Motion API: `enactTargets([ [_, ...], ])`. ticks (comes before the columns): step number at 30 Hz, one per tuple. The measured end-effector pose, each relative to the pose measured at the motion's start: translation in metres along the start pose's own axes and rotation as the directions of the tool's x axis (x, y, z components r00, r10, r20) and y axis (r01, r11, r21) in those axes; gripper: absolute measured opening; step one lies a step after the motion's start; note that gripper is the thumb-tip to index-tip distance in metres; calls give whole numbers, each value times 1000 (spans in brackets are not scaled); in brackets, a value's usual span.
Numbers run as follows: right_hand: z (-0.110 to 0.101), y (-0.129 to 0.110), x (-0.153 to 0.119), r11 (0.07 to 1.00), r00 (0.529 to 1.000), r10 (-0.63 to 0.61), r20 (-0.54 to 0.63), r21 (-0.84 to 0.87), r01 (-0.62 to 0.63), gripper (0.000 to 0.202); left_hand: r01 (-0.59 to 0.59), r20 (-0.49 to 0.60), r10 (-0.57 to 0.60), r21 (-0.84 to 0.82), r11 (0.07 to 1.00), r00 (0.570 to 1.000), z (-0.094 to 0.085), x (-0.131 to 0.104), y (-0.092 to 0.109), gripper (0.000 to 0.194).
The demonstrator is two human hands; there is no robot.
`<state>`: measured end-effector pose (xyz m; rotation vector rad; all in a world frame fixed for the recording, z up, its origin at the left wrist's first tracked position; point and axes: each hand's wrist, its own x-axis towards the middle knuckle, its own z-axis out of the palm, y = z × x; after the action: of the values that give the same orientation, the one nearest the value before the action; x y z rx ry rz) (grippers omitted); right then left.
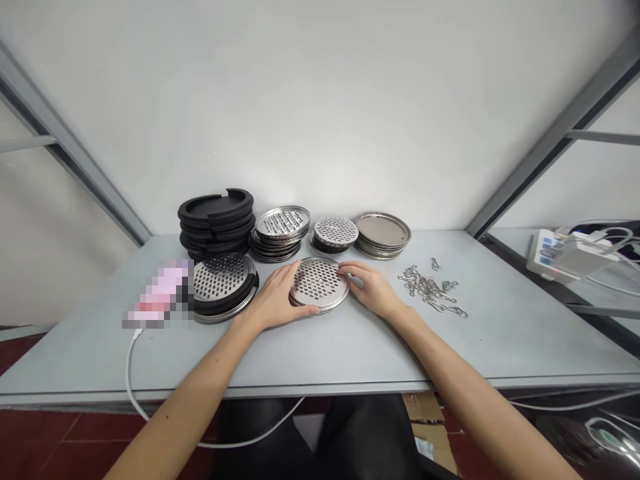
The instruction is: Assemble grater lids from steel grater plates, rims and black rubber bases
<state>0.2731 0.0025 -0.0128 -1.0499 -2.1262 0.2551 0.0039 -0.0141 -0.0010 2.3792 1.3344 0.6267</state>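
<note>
A round metal grater disc with rows of holes lies flat on the table in front of me, with at least one more metal rim beneath it. My left hand curves around its left side, thumb along the near edge and fingertips at the far rim. At the right rim, my right hand grips the edge with bent fingers. Left of my left hand sits another perforated disc, partly ringed by a black rim, on top of more metal discs.
Along the wall stand stacked black rings, shiny grater discs, a finer-holed disc and plain metal plates. Several metal clips lie at right. A blurred pink item with a white cable is at left; a power strip is far right.
</note>
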Motion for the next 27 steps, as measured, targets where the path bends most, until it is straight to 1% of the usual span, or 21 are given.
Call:
enactTargets([
  [8, -2, 1, -1, 1000, 997, -16, 69, 3, 15, 35, -25, -19, 25, -44, 999, 1000, -2, 0, -2, 103],
  [12, -2, 1, -1, 1000, 998, -19, 60, 11, 18, 38, -19, -6, 19, -32, 999, 1000, -3, 0, -1, 102],
  [18, -1, 0, -1, 999, 998, -20, 65, 33, 18, 46, -41, 9, 41, -5, 999, 999, -5, 0, -1, 106],
  [20, -1, -1, -1, 999, 998, -4, 57, 35, 2, 44, -43, 2, 43, -5, 999, 999, -4, 0, -1, 106],
  [24, -1, -4, -1, 997, 996, 74, 42, 11, -74, 32, -60, -3, 61, 4, 998, 998, -3, 0, -2, 105],
  [27, -2, -7, 0, 990, 987, 137, 82, 4, -138, 30, -62, -10, 62, 14, 998, 998, -2, 0, -2, 105],
])
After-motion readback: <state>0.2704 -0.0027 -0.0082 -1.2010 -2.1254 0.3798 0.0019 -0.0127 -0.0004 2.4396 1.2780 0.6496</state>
